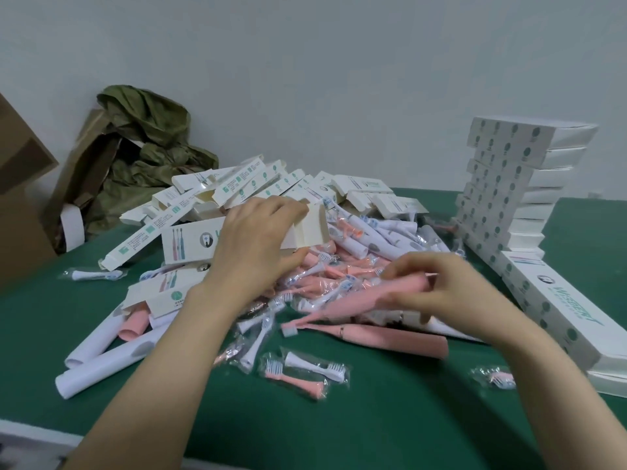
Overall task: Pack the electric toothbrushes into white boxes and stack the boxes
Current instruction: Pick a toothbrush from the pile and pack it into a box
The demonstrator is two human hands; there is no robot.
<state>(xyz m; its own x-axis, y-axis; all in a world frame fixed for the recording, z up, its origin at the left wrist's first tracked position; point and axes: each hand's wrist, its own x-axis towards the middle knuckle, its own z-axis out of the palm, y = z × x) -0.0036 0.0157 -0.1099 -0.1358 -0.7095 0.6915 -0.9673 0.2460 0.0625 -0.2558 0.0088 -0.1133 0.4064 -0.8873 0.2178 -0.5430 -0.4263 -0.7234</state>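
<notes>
Brown cardboard [20,205] and a crumpled olive sheet [149,140] sit at the table's [373,418] far-left corner. Beside them, open white boxes [237,184] lie heaped along the far edge. Your left grip [258,239] curls round one matte white box [190,242] near its open flap end, above mid-table. Below it is a pile of brush heads [305,368] in crinkly clear wrap. Your right grip [451,293] pinches a smooth, tapered pink toothbrush [373,300] over the pile. Closed boxes [509,184] stand stacked at the far-right corner.
</notes>
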